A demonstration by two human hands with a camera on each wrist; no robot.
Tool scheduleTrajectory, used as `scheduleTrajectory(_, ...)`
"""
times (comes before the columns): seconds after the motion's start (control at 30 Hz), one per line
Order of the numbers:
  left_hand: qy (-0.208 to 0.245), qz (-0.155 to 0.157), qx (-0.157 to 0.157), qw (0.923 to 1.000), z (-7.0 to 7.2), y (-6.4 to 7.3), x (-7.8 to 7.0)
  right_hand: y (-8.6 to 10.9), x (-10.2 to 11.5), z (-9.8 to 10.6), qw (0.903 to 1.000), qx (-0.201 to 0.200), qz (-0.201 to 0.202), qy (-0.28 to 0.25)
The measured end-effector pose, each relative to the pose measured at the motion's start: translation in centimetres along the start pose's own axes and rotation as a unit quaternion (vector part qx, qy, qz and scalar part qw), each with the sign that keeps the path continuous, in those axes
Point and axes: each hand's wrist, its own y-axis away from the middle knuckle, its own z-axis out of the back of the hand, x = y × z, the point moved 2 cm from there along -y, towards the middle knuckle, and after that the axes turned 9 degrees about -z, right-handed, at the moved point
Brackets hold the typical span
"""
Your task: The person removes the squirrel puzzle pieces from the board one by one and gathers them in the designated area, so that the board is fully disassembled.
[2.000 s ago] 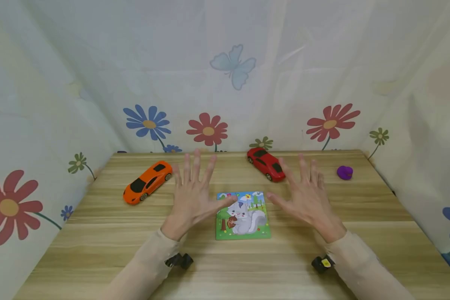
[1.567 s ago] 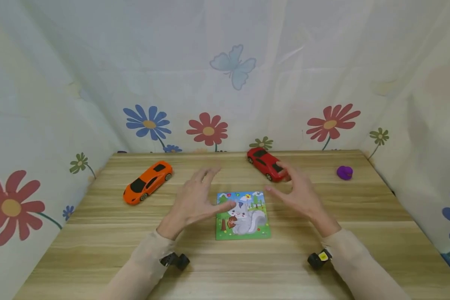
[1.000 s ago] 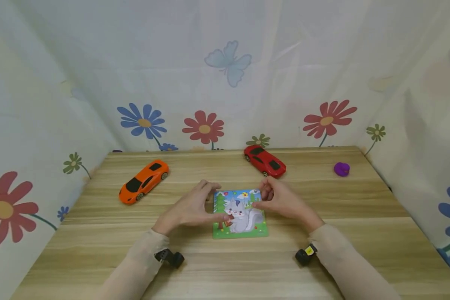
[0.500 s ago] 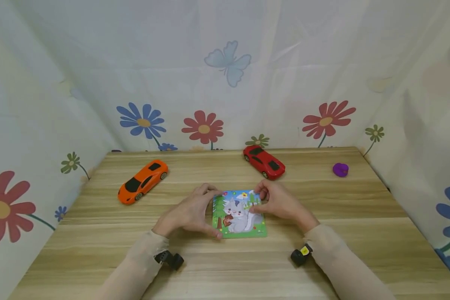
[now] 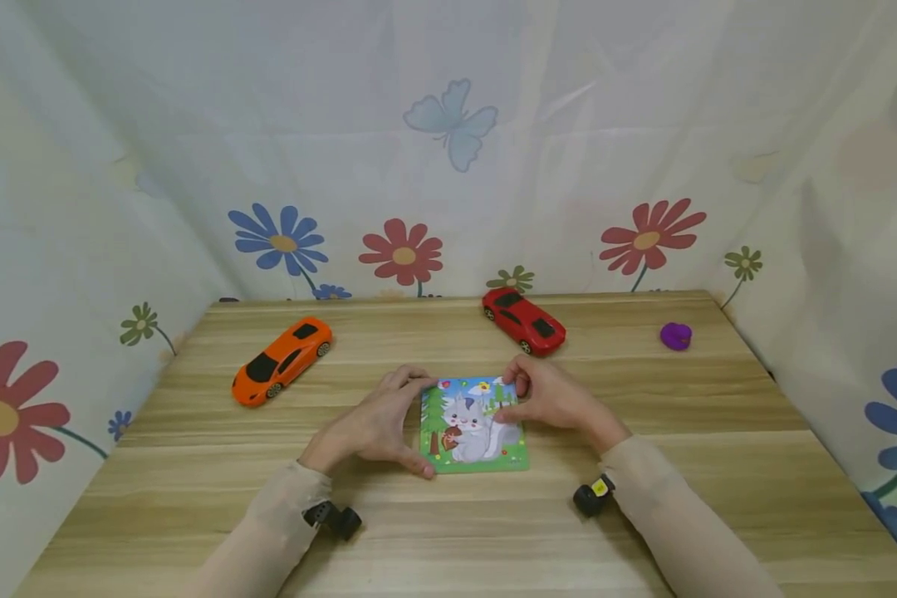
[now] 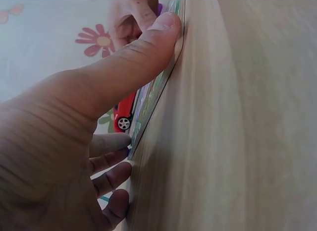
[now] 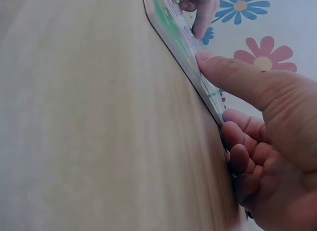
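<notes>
Down from their earlier spread above the desk [image 5: 448, 531], the left hand [image 5: 374, 425] and right hand [image 5: 559, 400] are now being set around the squirrel board [image 5: 471, 432], which is being kept flat between them. The hold is apparently being completed; no lift is being shown. The left edge is being spanned by left thumb and fingers, the far right corner is being pinched by the right, both wrists being angled inward.
</notes>
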Motion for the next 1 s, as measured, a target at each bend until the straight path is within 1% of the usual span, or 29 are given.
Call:
scheduleTrajectory(0.27, 0.007, 0.012, 0.000, 0.9999, -0.1, 0.0, 0.1, -0.5, 0.7, 0.2, 0.9980, 0.021, 0.032, 0.051)
scheduleTrajectory(0.8, 0.007, 0.021, -0.001, 0.9998, -0.1, -0.2, -0.1, -0.8, 1.0, 0.5, 0.9988, 0.021, 0.017, 0.040)
scheduleTrajectory(1.0, 0.003, 0.021, -0.001, 0.9998, 0.1, -0.3, -0.4, -1.0, 1.2, 0.8, 0.9982, 0.024, 0.013, 0.053)
